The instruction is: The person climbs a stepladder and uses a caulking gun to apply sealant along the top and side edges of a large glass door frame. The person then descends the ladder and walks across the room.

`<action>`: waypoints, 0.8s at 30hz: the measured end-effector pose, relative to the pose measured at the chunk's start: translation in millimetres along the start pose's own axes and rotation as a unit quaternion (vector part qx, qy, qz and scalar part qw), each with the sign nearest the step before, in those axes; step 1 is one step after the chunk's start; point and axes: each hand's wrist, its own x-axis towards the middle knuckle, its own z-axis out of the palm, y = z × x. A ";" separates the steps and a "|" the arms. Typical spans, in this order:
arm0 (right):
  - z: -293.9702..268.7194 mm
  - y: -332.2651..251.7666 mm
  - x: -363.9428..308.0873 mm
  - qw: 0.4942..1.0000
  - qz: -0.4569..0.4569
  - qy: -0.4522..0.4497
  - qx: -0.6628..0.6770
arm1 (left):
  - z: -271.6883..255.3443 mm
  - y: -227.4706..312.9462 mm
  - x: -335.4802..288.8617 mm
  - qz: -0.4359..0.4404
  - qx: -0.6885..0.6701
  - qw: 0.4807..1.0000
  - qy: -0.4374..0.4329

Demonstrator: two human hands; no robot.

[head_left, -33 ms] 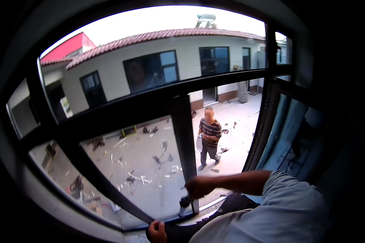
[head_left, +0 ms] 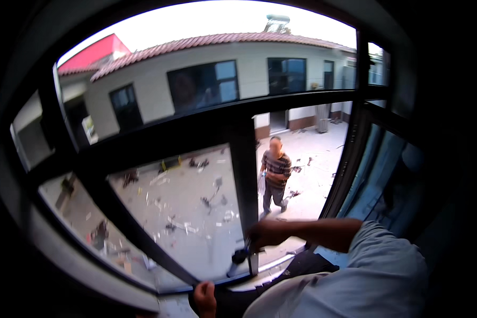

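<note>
My right hand [head_left: 264, 233] is closed around a dark hand tool [head_left: 239, 257] with a pale, tube-like end; its exact kind cannot be made out. The tool slants down and left, its end by the lower right corner of a glass pane [head_left: 180, 222]. That pane sits in a dark window frame [head_left: 244, 196]. Low in the view, my left hand [head_left: 205, 297] is curled beside the bottom rail of the frame, thumb up. What its fingers hold, if anything, is hidden.
Right of the pane is an open gap, through which a person [head_left: 275, 172] in a striped shirt walks in the yard, carrying something pale. Scraps [head_left: 183, 225] litter the paved ground. A low tiled-roof building [head_left: 196, 79] stands behind. Dark frame posts [head_left: 339, 175] border the gap.
The tool's end has shifted a little left and tilts more sideways. My left hand stays low by the rail. The person in the yard has taken a step, and the whole view has shifted slightly.
</note>
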 end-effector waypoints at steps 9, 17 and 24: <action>-129.6 -20.5 -167.8 0.878 -0.240 0.240 0.338 | 35.3 103.8 3.5 -0.132 -0.535 0.826 -0.116; -83.3 134.2 -169.1 0.638 -0.036 0.476 0.604 | 51.8 196.8 15.4 0.022 -0.623 0.776 -0.100; 60.4 90.1 -118.6 0.747 0.071 0.131 0.648 | 101.1 208.3 -11.1 -0.048 -0.521 0.851 -0.045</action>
